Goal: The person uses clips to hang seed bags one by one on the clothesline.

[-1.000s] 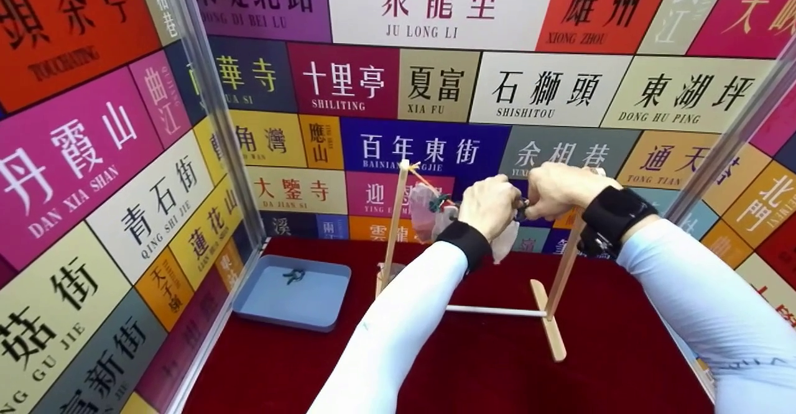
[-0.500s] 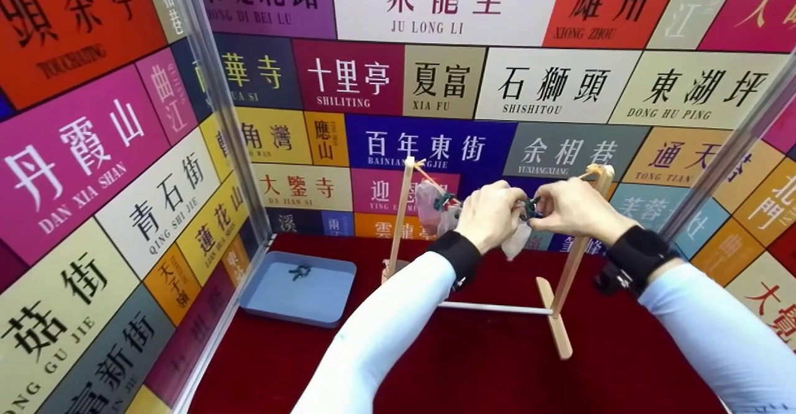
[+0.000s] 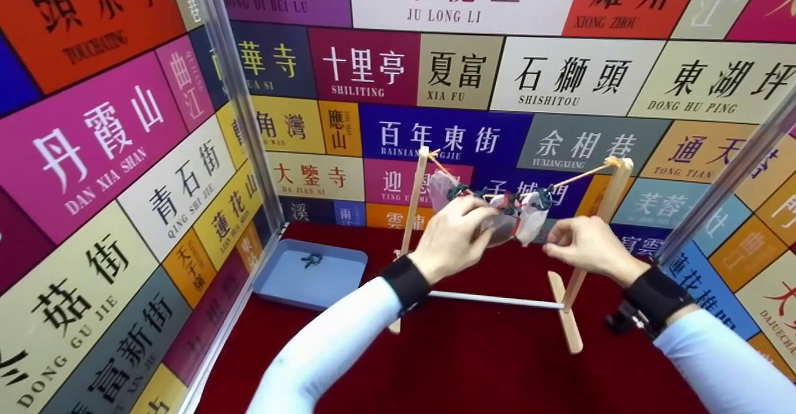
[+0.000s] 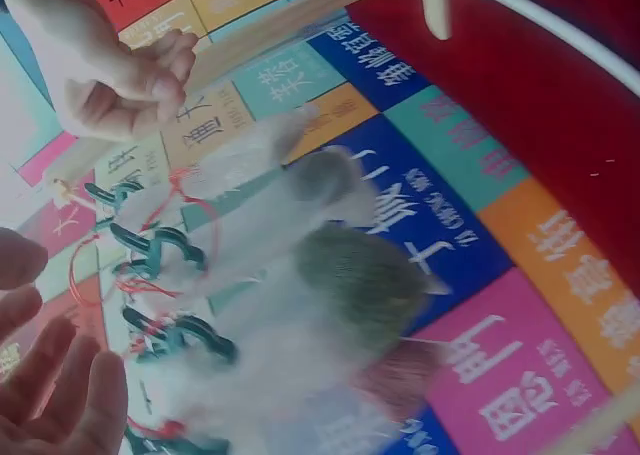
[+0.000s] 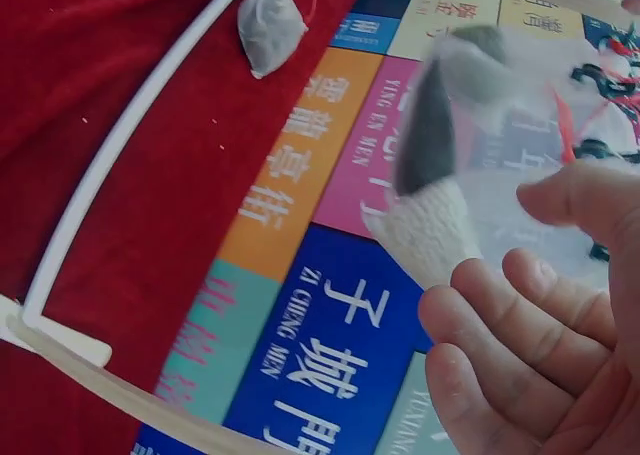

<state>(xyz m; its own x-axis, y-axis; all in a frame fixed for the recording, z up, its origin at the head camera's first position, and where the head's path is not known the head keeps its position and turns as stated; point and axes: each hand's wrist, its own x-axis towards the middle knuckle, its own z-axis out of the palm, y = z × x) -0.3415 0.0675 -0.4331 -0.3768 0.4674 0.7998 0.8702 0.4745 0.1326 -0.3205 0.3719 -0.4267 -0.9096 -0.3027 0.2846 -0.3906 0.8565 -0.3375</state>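
Observation:
Several sheer white drawstring pouches (image 4: pixel 345 285) with red cords hang by dark green clips (image 4: pixel 160 255) from an orange string (image 3: pixel 581 178) between two wooden posts (image 3: pixel 606 209). Their contents show green, dark, pinkish and white through the mesh. My left hand (image 3: pixel 453 235) is in front of the hanging pouches, fingers loosely bent with nothing between them in the left wrist view. To the right of the rightmost pouch (image 3: pixel 533 218), my right hand (image 3: pixel 584 243) hovers near the right post, its fingers half curled and holding nothing.
A blue-grey tray (image 3: pixel 280 283) with dark green clips (image 3: pixel 312 260) in it stands at the left on a dark red cloth (image 3: pixel 497 364). A white rod (image 3: pixel 491 300) joins the stand's feet. Another small pouch (image 5: pixel 270 25) lies on the cloth. Sign-printed walls enclose the space.
Both hands were together at the rightmost pouch's clip. They have drawn apart and let go: the right hand lower and to the right, the left toward the left. The pouch now hangs from the string.

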